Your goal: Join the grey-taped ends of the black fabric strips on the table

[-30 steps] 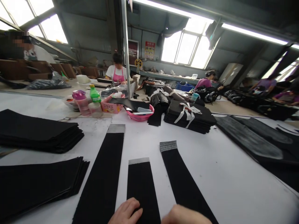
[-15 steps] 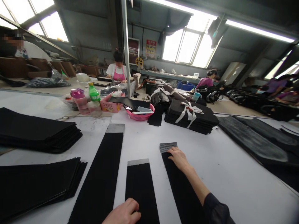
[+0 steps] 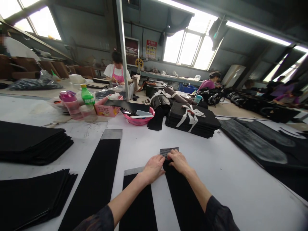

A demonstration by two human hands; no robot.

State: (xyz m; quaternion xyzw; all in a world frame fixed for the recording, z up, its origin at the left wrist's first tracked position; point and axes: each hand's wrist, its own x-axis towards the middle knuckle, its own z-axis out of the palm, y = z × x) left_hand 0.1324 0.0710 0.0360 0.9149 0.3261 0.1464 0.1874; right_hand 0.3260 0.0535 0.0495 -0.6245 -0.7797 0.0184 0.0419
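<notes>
Hands side by side, palms down, unclenched: left hand (image 3: 154, 168) and right hand (image 3: 179, 162) press the far end of the black strip (image 3: 178, 195), at its grey band (image 3: 169, 151). Strip lies on the white table (image 3: 231, 173), long axis running away from the body; right hand slightly farther out. Near end cut off by the frame; right forearm hides part.

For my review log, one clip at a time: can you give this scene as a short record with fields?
Setting: workshop, white table
Left hand: flat, touching the right strip near its grey end
Right hand: on the same strip below the grey end; grip unclear
Other strips: middle strip, left strip, both untouched
Nearby: stacks of black sheets at left; pink basin and tied bundle beyond
Others: person in a pink apron at a far table
</notes>
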